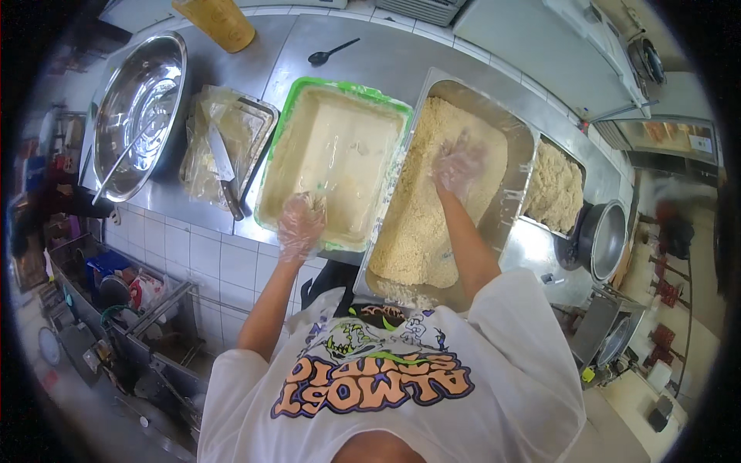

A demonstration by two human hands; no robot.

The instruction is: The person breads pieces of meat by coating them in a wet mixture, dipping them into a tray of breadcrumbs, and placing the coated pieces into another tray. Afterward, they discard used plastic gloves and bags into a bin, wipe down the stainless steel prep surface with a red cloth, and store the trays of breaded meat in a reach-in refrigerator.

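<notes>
My left hand (301, 224), in a clear plastic glove, is at the near left part of a green-rimmed tub (292, 100) holding pale, runny batter (340, 147). Its fingers are curled and coated at the tips; whatever may be in them is hidden. To the right stands a deep steel pan (519, 139) of yellowish breading crumbs (421, 208). Over the crumbs, toward the pan's far half, my gloved right hand (460, 163) has its fingers spread, a little smeared by motion. No item shows in it.
Left of the tub lies a tray (258, 116) with plastic sheets and a knife (221, 158), beside a big steel bowl (143, 116). A black spoon (333, 52) and a yellowish jug (218, 25) sit farther back. Right are a pan of clumpy breading (554, 185) and a round pan (608, 239).
</notes>
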